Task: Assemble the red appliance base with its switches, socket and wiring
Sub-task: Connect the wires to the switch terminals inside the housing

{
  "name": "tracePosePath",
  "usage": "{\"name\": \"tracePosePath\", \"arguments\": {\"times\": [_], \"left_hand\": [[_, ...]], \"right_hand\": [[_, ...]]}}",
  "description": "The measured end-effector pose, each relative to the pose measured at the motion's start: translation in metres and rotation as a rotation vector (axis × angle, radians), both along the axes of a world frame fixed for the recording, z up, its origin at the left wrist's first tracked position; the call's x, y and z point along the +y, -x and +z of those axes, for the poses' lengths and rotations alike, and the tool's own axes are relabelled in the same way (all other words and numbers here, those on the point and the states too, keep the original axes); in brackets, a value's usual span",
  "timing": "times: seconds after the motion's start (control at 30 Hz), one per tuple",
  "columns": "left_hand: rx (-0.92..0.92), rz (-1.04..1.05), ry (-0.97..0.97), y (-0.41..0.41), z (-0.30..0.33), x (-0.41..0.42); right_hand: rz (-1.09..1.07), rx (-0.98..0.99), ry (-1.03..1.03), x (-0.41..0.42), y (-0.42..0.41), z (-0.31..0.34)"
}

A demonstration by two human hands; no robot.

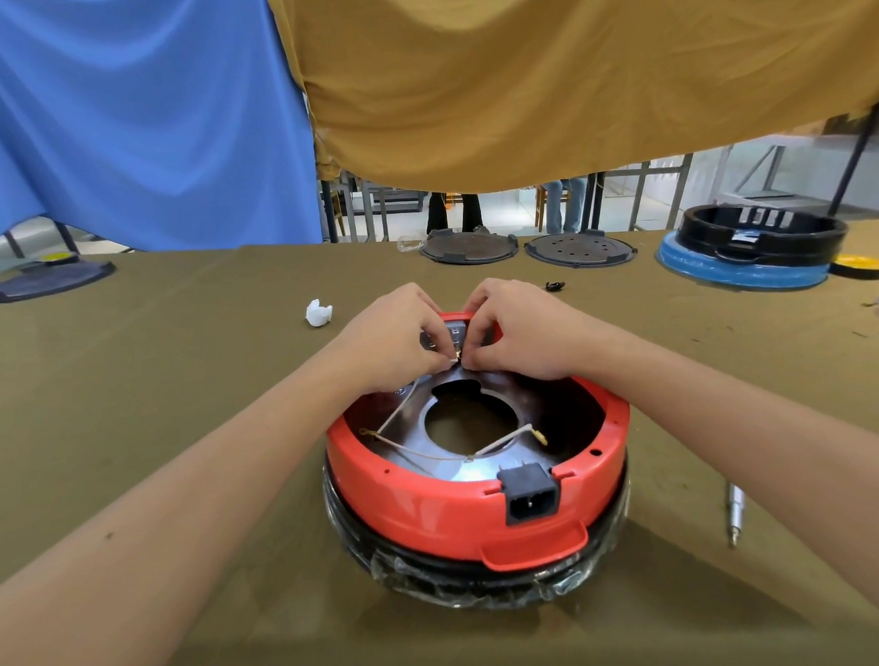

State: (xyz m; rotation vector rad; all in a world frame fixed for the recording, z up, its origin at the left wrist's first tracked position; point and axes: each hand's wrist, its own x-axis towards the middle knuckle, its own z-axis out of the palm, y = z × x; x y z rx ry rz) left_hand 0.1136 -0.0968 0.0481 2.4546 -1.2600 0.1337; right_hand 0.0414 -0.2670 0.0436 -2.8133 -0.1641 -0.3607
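The red appliance base (433,502) stands upside down on the olive table, on a black ring wrapped in clear film. A black power socket (530,494) is set in its near wall. A metal plate (474,463) with a round hole lies inside, and white sleeved wires (501,442) with brass terminals run across it. At the far wall sits a grey switch block (455,332). My left hand (395,334) and my right hand (514,330) meet there, both pinching a small brass wire terminal (457,358) next to the switch block.
A screwdriver (734,514) lies right of the base. A crumpled white tissue (318,313) and a small black part (555,285) lie beyond it. Two dark round plates (469,247) and a black ring on a blue base (753,252) stand at the table's far edge.
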Motion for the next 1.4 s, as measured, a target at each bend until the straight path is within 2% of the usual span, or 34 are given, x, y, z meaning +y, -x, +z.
{"name": "tracePosePath", "arguments": {"times": [0.67, 1.4], "left_hand": [[0.006, -0.054, 0.029, 0.000, 0.000, 0.002], [-0.027, 0.027, 0.042, 0.003, 0.000, -0.001]], "right_hand": [[0.030, 0.000, -0.002, -0.001, 0.001, 0.001], [-0.006, -0.089, 0.074, 0.010, 0.008, 0.004]]}}
